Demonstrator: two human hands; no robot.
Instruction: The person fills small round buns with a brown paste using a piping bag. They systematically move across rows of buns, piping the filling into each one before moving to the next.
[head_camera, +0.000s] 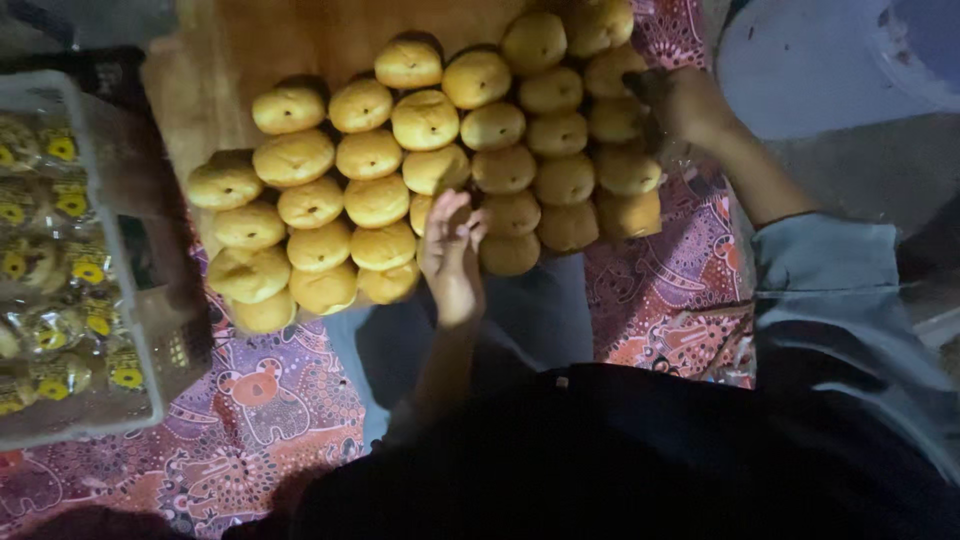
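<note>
Round golden-yellow buns (425, 120) are lying packed in touching rows on a wooden board (215, 60). 1 bun (428, 212) is sitting at the near edge, partly hidden, under fingertips.

A dark, near-black top (640, 460) is worn over the torso. The forearms are left bare, no sleeves reaching the wrists. Grey-blue trousers (540, 310) are seen below. No rings or watch can be made out.

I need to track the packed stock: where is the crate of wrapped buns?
In the head view the crate sits at the far left on the patterned cloth, beside the wooden board of bare buns.
</note>
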